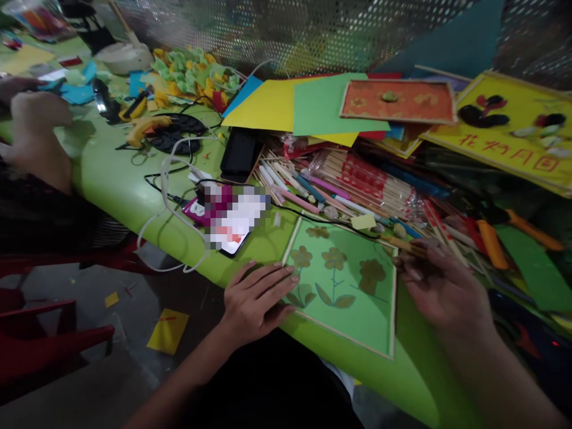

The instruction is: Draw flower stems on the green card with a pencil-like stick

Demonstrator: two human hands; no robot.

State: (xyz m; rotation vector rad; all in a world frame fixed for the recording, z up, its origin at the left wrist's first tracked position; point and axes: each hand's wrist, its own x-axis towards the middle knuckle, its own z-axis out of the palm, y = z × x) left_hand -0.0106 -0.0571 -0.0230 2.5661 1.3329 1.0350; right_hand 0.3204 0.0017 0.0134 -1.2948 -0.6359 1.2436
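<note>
A green picture (357,325) with a thin pale stick frame lies on the table in front of me. It shows brown-gold flowers with outlined stems and leaves. My left hand (259,301) rests on its left edge, palm down with fingers stretched out. At the upper right corner of the picture, my right hand (442,280) is closed around a slim yellow corded tool (404,244). A black cord runs to the tool from the left; my fingers hide much of it, so its exact kind is unclear. The lit phone (236,229), partly blurred, lies beyond my left hand.
Sticks and pens (308,185) crowd the table behind the picture, with coloured sheets (268,104) beyond. Orange-handled pliers (494,241) lie at right. White cables (165,173) loop over the near edge. Another person's hand (40,113) is at far left, near a yellow glue gun (145,128).
</note>
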